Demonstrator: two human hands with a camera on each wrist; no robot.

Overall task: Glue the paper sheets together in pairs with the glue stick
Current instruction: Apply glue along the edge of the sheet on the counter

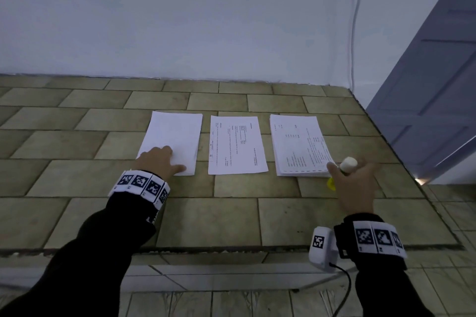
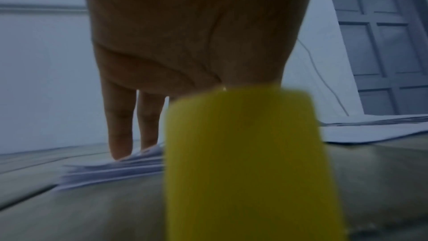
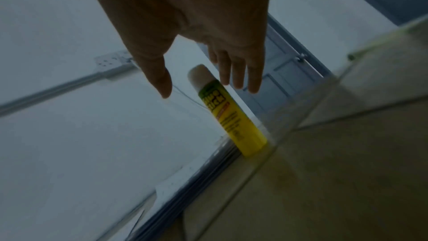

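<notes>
Right now three lots of paper lie in a row on the tiled counter (image 1: 206, 216): blank pile (image 1: 177, 134), printed sheet (image 1: 235, 144), printed stack (image 1: 296, 144). Left hand (image 1: 157, 159) rests on the blank pile's near edge, fingers (image 2: 120, 125) straight. Glue stick (image 3: 231, 113) stands capped, tilted, just beside the stack's near right corner. Right hand (image 1: 358, 183) is over it, thumb and fingers spread either side, not clamped. Blurred yellow object (image 2: 243, 162) fills the left wrist view; cannot tell what.

Glue stick (image 1: 348, 165) body hidden behind right hand (image 1: 356, 188); sheet print illegible.
</notes>
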